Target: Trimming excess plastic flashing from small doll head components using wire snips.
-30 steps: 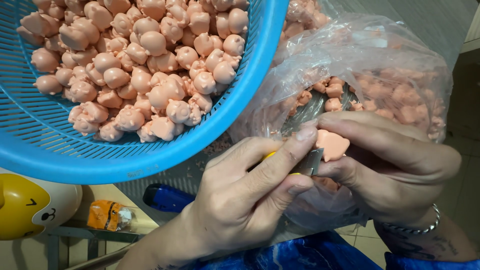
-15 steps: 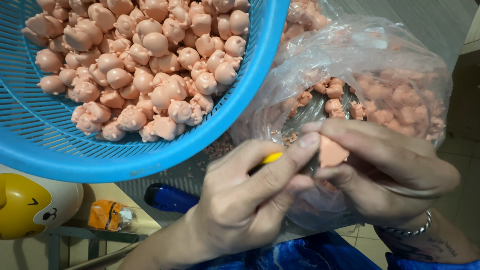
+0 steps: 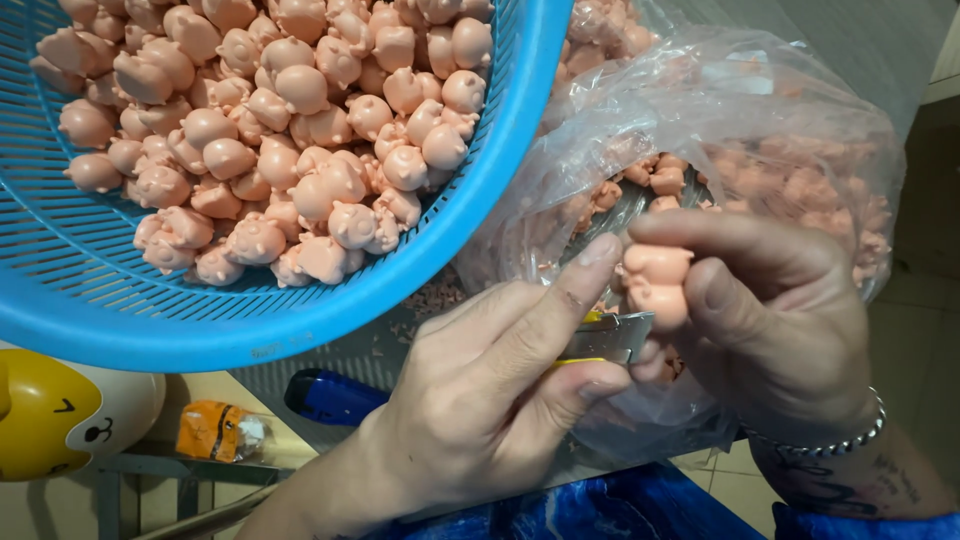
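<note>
Your right hand [image 3: 790, 320] has the pink pig figure [image 3: 657, 285] pinched between thumb and forefinger, and it's turned since a second ago: then you saw a flat pink underside, now the rounded snout end faces you. Your left hand [image 3: 490, 400] is clamped on the yellow-handled blade [image 3: 610, 338], whose metal tip now shows clear, touching the figure's lower edge. The pig looks smooth, soft pink, stubby ears up top. Just behind your grip, the clear plastic bag [image 3: 760, 130] of pink pieces; up and left, the blue basket [image 3: 400, 285] heaped with finished pigs [image 3: 300, 140].
</note>
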